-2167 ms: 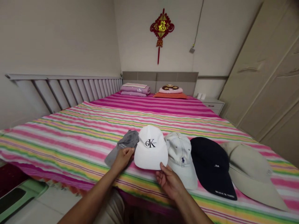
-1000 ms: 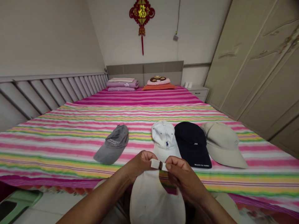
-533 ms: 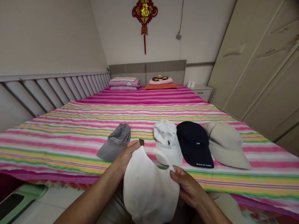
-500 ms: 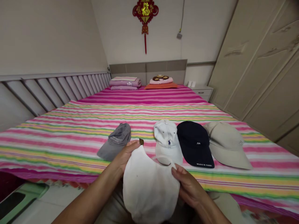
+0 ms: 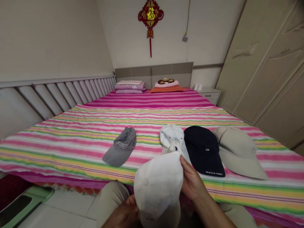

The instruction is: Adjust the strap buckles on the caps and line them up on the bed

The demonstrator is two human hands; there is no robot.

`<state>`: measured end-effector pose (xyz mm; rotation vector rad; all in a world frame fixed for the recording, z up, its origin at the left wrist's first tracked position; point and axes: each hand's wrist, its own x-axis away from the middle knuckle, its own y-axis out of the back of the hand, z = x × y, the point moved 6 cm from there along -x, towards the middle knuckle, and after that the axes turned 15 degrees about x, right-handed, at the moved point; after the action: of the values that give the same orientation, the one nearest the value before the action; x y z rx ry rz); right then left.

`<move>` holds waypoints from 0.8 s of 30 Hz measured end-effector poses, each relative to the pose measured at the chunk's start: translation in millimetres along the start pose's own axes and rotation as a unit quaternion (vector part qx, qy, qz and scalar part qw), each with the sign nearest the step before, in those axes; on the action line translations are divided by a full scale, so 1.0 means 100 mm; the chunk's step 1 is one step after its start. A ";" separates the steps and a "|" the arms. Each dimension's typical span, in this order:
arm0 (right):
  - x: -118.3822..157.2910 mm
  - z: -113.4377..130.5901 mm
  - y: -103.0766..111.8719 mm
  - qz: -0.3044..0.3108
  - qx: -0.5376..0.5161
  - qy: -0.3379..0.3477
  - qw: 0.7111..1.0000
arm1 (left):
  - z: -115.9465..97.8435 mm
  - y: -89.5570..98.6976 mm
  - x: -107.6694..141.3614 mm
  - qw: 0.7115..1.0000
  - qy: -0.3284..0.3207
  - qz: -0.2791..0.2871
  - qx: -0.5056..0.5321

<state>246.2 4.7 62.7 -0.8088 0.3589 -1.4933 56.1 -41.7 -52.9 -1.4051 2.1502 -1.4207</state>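
Observation:
A white cap (image 5: 158,186) is held up over my lap, its rounded crown facing me and its brim low down. My right hand (image 5: 193,182) grips the cap's upper right edge, thumb on the outside. Low on the cap's left side is my left hand (image 5: 127,212), its fingers bent at the edge and partly hidden. Beyond, on the striped bed cover, lie a grey cap (image 5: 122,145) at the left, a pale cap with a small dark logo (image 5: 171,134) partly covered by the held one, a black cap (image 5: 203,148) and a beige cap (image 5: 239,150).
The striped bed cover (image 5: 78,139) spreads out in front of me. Folded purple bedding (image 5: 130,87) and a pink folded item (image 5: 166,84) rest by the headboard. A green stool (image 5: 30,202) stands on the floor at lower left; a white nightstand (image 5: 210,95) is at the far right.
The white cap has turned, with its crown now up and its brim down. My left hand has moved from its upper left edge down to its lower left side.

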 end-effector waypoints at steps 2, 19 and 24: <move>-0.05 0.03 0.03 -0.005 0.016 0.025 1.000 | -0.02 0.00 0.01 0.998 -0.058 -0.019 0.014; 0.06 -0.33 1.20 -0.208 0.132 -0.038 0.968 | -2.57 0.27 -0.23 0.900 -0.272 -0.294 -0.169; -0.03 -0.33 1.12 -0.184 0.077 -0.040 0.979 | -2.56 0.60 -0.12 0.840 -0.322 -0.391 -0.192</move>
<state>306.6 -13.3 -36.0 -0.8378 0.0294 -1.8003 -128.4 127.4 27.3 -2.6332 1.4857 -0.4629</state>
